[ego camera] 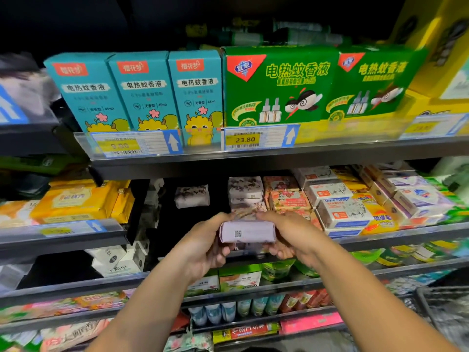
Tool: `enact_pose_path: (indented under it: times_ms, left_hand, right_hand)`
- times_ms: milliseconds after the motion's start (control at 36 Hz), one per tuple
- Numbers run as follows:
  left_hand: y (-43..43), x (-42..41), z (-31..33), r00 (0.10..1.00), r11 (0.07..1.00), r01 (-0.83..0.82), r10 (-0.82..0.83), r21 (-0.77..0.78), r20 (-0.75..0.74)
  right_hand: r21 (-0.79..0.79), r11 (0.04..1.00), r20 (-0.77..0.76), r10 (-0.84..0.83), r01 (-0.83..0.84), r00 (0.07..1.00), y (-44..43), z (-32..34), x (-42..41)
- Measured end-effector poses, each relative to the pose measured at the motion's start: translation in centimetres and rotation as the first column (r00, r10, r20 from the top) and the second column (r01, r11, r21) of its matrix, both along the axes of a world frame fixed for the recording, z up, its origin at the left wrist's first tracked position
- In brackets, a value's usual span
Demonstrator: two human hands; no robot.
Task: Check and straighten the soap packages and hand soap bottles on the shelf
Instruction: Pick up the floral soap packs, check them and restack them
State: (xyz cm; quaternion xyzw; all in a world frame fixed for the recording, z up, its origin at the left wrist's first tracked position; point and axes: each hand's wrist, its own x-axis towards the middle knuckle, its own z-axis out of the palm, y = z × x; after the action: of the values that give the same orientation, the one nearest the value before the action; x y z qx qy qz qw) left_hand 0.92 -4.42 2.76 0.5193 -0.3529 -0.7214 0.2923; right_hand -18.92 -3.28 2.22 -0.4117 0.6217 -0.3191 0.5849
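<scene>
Dark metal store shelving fills the view, tier above tier, with clear plastic price rails along the front edges. At the centre, tending to 6 o'clock, one soap package (247, 232) sits in front of the soap shelf (406, 237): a small rectangular bar in smooth pale lilac paper, with a square printed code on its near face. Both hands hold it. The left hand (203, 240) grips its left end, thumb over the top and fingers curled beneath; the right hand (291, 237) clasps its right end in the same way.

Just beyond it, toward 12 o'clock, stands a stack of lilac floral packages (245, 191), three layers showing, their paper folded at the ends. One lone package (192, 196) of the same wrap lies deeper in the dark gap at 11 o'clock from the hands. Touching the stack at its 3 o'clock side are orange floral packages (286, 199), and further toward 3 o'clock three white cardboard Goat Soap boxes (342, 209) run back in a row. At 9 o'clock lie glossy yellow soft packs (78, 201).

On the tier above, three tall teal cartons (142, 90) stand upright side by side at 11 o'clock, and two wide green cartons (278, 85) stand at 1 o'clock, touching. A yellow price label (245, 139) reading 23.80 hangs under the first green carton.
</scene>
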Motion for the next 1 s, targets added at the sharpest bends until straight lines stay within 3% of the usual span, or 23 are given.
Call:
enact_pose_path:
  times_ms: [83, 222, 306, 417, 556, 639, 694, 833, 1000]
  left_hand:
    - [-0.2, -0.1, -0.2, 1.0, 0.999, 0.013, -0.014, 0.04, 0.026]
    - [-0.9, 1.1, -0.8, 0.999, 0.986, 0.047, -0.047, -0.163, 0.0]
    - [-1.6, 2.1, -0.7, 0.997, 0.95, 0.064, -0.077, -0.305, -0.032]
    - [-2.1, 3.2, -1.0, 0.984, 0.894, 0.138, -0.174, -0.427, -0.046]
    - [-2.7, 3.7, -0.8, 0.942, 0.824, 0.335, -0.276, -0.457, 0.192]
    - [-3.3, 4.1, -1.4, 0.894, 0.785, 0.425, -0.284, -0.451, 0.347]
    - [-3.6, 4.4, -1.9, 0.86, 0.771, 0.448, -0.231, -0.453, 0.456]
    - [-4.9, 5.6, -3.9, 0.735, 0.729, 0.48, -0.031, -0.488, 0.677]
    - [-6.1, 6.8, -5.9, 0.665, 0.684, 0.507, 0.076, -0.524, 0.743]
  right_hand:
    - [0.036, 0.998, -0.047, 0.044, -0.043, 0.998, -0.1, -0.4, -0.1]
    - [-0.27, 0.959, -0.095, 0.064, -0.087, 0.993, -0.6, -0.6, -0.8]
    - [-0.467, 0.866, -0.28, 0.05, -0.182, 0.959, -0.7, -0.2, -1.0]
    - [-0.635, 0.667, -0.523, 0.0, -0.39, 0.852, -0.2, -0.2, -1.3]
    - [-0.682, 0.449, -0.658, -0.032, -0.577, 0.753, -0.5, -2.3, -1.3]
    - [-0.637, 0.404, -0.724, -0.022, -0.656, 0.69, -1.1, -3.0, -1.4]
    - [-0.592, 0.406, -0.763, -0.006, -0.696, 0.646, -1.8, -3.4, -1.5]
    - [-0.263, 0.634, -0.891, 0.129, -0.727, 0.435, -3.7, -3.9, -1.9]
    - [-0.132, 0.677, -0.958, 0.102, -0.724, 0.27, -5.1, -4.3, -1.1]
